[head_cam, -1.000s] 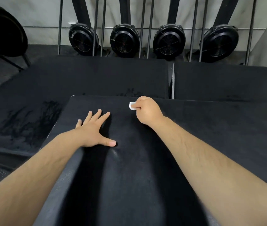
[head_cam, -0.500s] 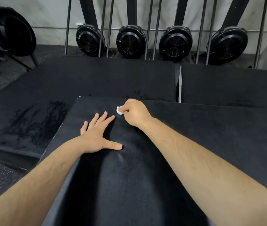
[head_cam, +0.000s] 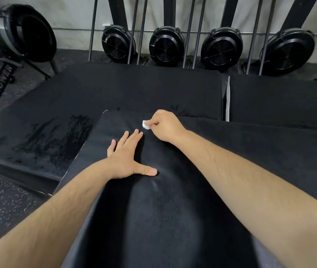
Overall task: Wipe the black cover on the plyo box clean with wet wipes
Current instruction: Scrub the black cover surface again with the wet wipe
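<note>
Head view, left hand [head_cam: 126, 157]: mine lies flat on the black cover [head_cam: 173, 209], fingers straight and spread, thumb out to the side, gripping nothing.
Why flat: I judge it pins the fabric so it won't bunch under the rubbing, and it props me as I lean forward.
Right hand [head_cam: 165, 126]: my fingers are curled in and pinch the wet wipe [head_cam: 145, 125] against my thumb, just beyond my left fingertips.
Wet wipe: it is wadded into a small white ball and touches the cover near its far left corner. Balled up like that, I'd say, it puts the pressure on one spot.
Black cover: it is draped over the plyo box right in front of me and runs from the bottom of the frame to the far edge by my right hand. The box itself is hidden beneath it.
Mark: a faint pale smear [head_cam: 154, 185] sits just beside my left thumb.
Stage: as I judge it, wiping is under way at the far corner. I cannot tell how much of the near part has been cleaned.
Count, mine: two hands, one wipe, one cover.
Count, beyond: two lower black pads, the left one [head_cam: 134, 89] scuffed and the right one [head_cam: 281, 99] set apart from it by a narrow gap.
Count, wall: four round fan housings stand in a row [head_cam: 118, 44] [head_cam: 166, 46] [head_cam: 221, 48] [head_cam: 289, 52]. A fifth, larger one [head_cam: 26, 33] stands at far left.
</note>
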### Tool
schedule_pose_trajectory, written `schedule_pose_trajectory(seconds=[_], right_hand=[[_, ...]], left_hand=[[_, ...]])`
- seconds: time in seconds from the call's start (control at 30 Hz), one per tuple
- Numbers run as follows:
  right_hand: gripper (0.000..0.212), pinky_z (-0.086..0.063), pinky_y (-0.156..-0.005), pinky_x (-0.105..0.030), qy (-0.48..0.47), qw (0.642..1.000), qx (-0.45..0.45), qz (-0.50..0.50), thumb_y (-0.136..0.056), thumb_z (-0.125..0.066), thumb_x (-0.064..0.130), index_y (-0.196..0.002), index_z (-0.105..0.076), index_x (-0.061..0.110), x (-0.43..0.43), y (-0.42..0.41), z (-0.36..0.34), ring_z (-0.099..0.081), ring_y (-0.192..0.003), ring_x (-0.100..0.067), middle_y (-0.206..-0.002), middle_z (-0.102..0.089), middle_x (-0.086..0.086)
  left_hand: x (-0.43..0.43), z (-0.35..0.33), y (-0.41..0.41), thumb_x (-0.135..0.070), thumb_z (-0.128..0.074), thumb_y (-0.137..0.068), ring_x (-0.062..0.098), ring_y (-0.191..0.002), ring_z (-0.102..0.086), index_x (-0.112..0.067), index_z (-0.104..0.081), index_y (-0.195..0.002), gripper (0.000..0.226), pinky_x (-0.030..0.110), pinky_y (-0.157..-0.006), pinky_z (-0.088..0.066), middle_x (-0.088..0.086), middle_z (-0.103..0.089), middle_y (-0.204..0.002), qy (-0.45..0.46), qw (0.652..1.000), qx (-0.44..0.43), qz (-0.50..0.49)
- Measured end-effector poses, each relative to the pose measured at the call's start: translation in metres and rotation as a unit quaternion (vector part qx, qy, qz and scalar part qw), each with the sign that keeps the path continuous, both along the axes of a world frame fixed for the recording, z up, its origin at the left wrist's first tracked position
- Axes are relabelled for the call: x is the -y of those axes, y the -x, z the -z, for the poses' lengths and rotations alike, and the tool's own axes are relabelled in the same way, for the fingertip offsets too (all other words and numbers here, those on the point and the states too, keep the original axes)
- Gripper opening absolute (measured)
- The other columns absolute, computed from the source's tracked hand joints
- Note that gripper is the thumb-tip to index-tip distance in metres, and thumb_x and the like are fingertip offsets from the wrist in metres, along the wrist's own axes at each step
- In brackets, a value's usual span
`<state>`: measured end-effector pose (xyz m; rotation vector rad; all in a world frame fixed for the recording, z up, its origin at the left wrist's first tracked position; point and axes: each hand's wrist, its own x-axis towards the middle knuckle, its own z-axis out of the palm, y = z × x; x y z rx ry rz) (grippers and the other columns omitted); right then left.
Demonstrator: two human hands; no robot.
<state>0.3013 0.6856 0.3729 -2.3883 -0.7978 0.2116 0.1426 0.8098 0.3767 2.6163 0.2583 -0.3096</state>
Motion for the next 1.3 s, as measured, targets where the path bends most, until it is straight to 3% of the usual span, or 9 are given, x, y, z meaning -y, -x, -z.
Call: schedule_pose_trajectory(seconds=[0.1,0.23,0.37,0.57,0.7,0.9,1.07,1.23,1.3], right_hand=[[0.029,-0.057,-0.081,-0.036,-0.011,0.996,-0.034,0.087,-0.096,-0.064,0.037,-0.098,-0.075,0.010,-0.017,-0.022,-0.013,-0.068,-0.087,-0.021,-0.094,-0.072,-0.003],[0.032,-0.046,-0.062,-0.032,-0.019,0.995,-0.053,0.079,-0.093,-0.064,0.030,-0.071,-0.063,0.007,-0.030,0.002,-0.016,-0.056,-0.064,-0.018,-0.067,-0.060,0.000],[0.023,-0.053,-0.079,-0.031,-0.005,0.999,-0.036,-0.002,-0.096,-0.061,0.030,-0.100,-0.079,0.017,-0.017,0.017,-0.007,-0.063,-0.092,-0.016,-0.104,-0.072,0.002],[0.026,-0.043,-0.057,-0.028,0.006,0.994,-0.052,0.098,-0.093,-0.063,0.031,-0.087,-0.071,0.007,-0.026,-0.005,-0.018,-0.064,-0.075,-0.022,-0.082,-0.069,-0.003],[0.022,-0.053,-0.074,-0.030,0.009,0.998,-0.062,0.014,-0.094,-0.064,0.032,-0.091,-0.080,0.018,-0.010,0.023,-0.019,-0.064,-0.081,-0.015,-0.088,-0.073,0.003],[0.030,-0.052,-0.069,-0.036,0.045,0.998,-0.017,-0.039,-0.097,-0.063,0.038,-0.083,-0.079,0.017,0.006,0.039,-0.015,-0.062,-0.074,-0.019,-0.083,-0.067,-0.002],[0.030,-0.056,-0.077,-0.034,0.040,0.998,-0.040,0.031,-0.094,-0.065,0.045,-0.093,-0.080,0.019,-0.006,0.018,-0.022,-0.067,-0.083,-0.018,-0.091,-0.074,0.002],[0.036,-0.045,-0.060,-0.029,0.007,0.996,-0.084,-0.035,-0.093,-0.067,0.027,-0.057,-0.072,0.034,0.013,0.057,-0.015,-0.057,-0.059,-0.004,-0.058,-0.061,0.018],[0.024,-0.051,-0.068,-0.032,0.025,0.995,-0.061,-0.072,-0.094,-0.066,0.030,-0.075,-0.079,0.035,0.018,0.072,-0.013,-0.062,-0.074,-0.011,-0.074,-0.064,0.011]], left_hand=[[0.002,-0.004,0.002,-0.069,-0.082,-0.059,-0.003,-0.145,0.025,-0.038,0.000,-0.159,0.132,0.039,-0.122,0.016,-0.026,0.010,-0.163,0.014,1.000,0.007,-0.008],[0.003,-0.005,0.003,-0.067,-0.084,-0.059,-0.001,-0.142,0.030,-0.042,0.004,-0.157,0.134,0.038,-0.120,0.018,-0.019,0.011,-0.164,0.033,0.999,0.001,-0.022],[0.007,-0.009,0.005,-0.063,-0.087,-0.059,0.015,-0.147,0.032,-0.051,0.010,-0.153,0.136,0.038,-0.118,0.017,-0.006,0.014,-0.166,0.064,0.997,-0.014,-0.052],[0.008,-0.010,0.003,-0.064,-0.087,-0.056,0.028,-0.149,0.028,-0.051,0.008,-0.154,0.137,0.044,-0.121,0.010,-0.011,0.016,-0.166,0.059,0.995,-0.034,-0.079],[0.004,-0.005,0.003,-0.068,-0.087,-0.051,0.022,-0.148,0.031,-0.054,0.009,-0.152,0.140,0.041,-0.119,0.014,-0.010,0.015,-0.166,0.072,0.994,-0.028,-0.072],[0.008,-0.011,0.004,-0.060,-0.088,-0.059,0.025,-0.148,0.030,-0.050,0.009,-0.154,0.136,0.042,-0.121,0.011,-0.011,0.016,-0.166,0.071,0.993,-0.037,-0.082],[0.009,-0.013,0.004,-0.060,-0.087,-0.060,0.026,-0.148,0.029,-0.050,0.009,-0.154,0.135,0.043,-0.120,0.010,-0.010,0.017,-0.166,0.073,0.993,-0.039,-0.084],[0.005,-0.006,0.005,-0.059,-0.088,-0.060,0.021,-0.147,0.031,-0.050,0.006,-0.155,0.134,0.041,-0.120,0.013,-0.012,0.015,-0.166,0.073,0.994,-0.030,-0.081],[0.005,-0.004,0.004,-0.059,-0.089,-0.058,0.022,-0.148,0.031,-0.050,0.005,-0.155,0.135,0.041,-0.120,0.012,-0.012,0.015,-0.166,0.076,0.993,-0.025,-0.092]])
